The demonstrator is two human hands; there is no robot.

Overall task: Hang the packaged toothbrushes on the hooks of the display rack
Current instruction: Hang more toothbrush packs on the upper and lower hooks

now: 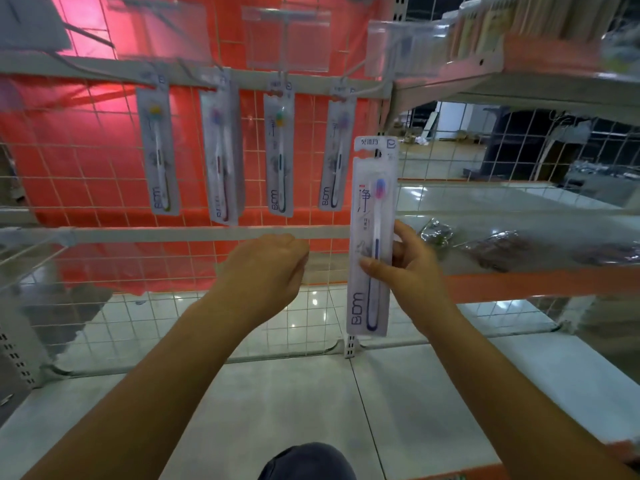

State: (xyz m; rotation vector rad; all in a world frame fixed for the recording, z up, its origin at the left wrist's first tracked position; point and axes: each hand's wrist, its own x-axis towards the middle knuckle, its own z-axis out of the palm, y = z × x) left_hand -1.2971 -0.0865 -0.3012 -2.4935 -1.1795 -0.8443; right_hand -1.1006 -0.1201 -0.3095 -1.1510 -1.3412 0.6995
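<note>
Before wire rack (pixel 304 188): right hand (pixel 412 268) pinches toothbrush pack (pixel 372 237) mid-length, upright, hang-hole topmost for hooking; 4 hung packs (pixel 278 150) at 11 o'clock. Left hand (pixel 266 268) curled, empty.

White wire grid (pixel 104 161) over a red backdrop (pixel 52 140) — pale toothbrush pack (pixel 372 237), navy handle, pink-blue bristles.

One camera only, worn on the person's head, facing forward and a little down. It sits close to the wire display rack (pixel 242 168), both forearms reaching up from the bottom edge, wide-angle bending the shelves.
</note>
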